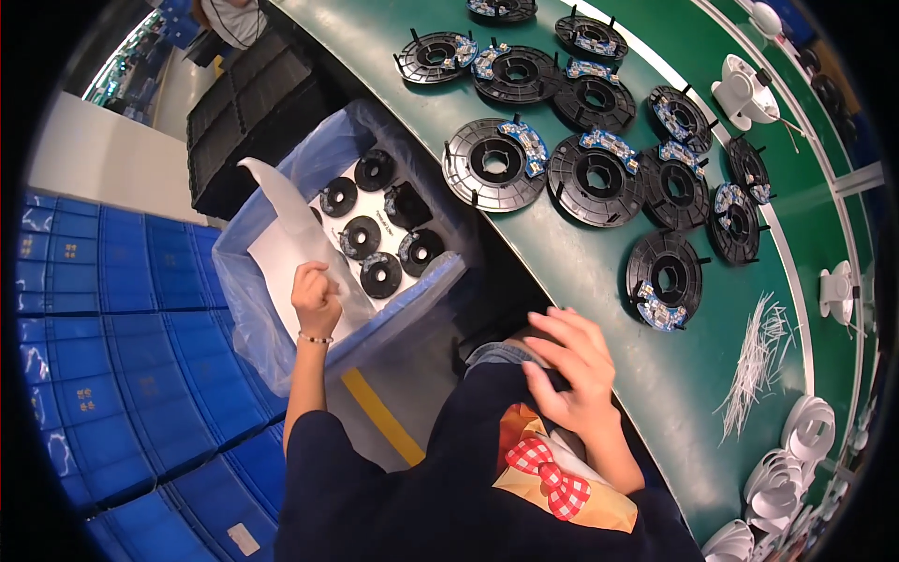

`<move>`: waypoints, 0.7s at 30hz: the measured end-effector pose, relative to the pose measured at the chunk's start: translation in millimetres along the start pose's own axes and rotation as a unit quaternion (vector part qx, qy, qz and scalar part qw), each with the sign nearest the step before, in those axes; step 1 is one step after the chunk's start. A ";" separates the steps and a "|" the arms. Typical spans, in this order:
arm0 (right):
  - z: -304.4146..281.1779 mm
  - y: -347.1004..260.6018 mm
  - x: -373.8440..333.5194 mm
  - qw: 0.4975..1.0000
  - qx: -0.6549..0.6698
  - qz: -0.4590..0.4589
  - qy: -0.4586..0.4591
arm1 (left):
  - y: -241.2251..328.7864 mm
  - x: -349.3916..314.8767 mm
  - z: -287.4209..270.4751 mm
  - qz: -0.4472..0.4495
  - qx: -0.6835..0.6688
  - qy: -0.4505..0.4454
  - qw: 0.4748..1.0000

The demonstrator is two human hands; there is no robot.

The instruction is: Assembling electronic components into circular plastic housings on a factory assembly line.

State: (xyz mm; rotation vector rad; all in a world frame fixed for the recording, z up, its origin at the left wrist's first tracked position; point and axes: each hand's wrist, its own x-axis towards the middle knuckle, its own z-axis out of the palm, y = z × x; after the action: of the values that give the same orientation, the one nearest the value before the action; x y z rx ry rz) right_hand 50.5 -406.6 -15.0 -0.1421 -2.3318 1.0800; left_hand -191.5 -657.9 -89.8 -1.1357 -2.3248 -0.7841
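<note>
My left hand (pixel 316 295) is closed on a thin white sheet (pixel 287 214), lifting it up on edge inside a blue bin (pixel 330 138) lined with clear plastic. Beside the sheet, several black round discs (pixel 361 237) with small circuit boards lie in rows on a white layer. My right hand (pixel 576 370) hovers at the near edge of the green table, fingers apart and holding nothing. The closest part to it is a black slotted disc (pixel 663 272) with a blue circuit board (pixel 661 310). More such discs (pixel 597 178) spread over the table's far part.
White strips (pixel 757 361) lie in a loose pile on the green table (pixel 688 393). White ring-shaped housings (pixel 777 482) stand at the right rim, and white brackets (pixel 746 92) sit beyond a pale rail. Stacked blue crates (pixel 150 356) fill the left; black crates (pixel 248 122) stand behind the bin.
</note>
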 end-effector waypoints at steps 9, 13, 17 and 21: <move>72.5 -6.4 68.2 0.990 0.135 -0.030 -0.040 | -0.1 30.7 4.8 0.036 -0.013 0.041 0.998; 131.7 -2.7 120.8 0.934 0.274 0.194 -0.123 | 21.8 33.4 19.2 0.115 -0.040 -0.001 0.993; 154.8 -14.9 162.2 0.959 0.004 0.186 -0.215 | 64.5 45.1 4.9 0.184 -0.123 0.010 0.975; 125.2 -9.2 175.6 0.984 0.112 0.068 -0.118 | 109.0 69.8 -14.0 0.238 -0.179 -0.030 0.954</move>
State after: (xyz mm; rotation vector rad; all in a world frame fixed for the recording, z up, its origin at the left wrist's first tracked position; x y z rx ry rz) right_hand -161.6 -441.0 4.9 -0.0934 -2.4136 1.4898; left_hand -141.0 -572.7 -5.4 -1.8083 -1.8670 -1.0077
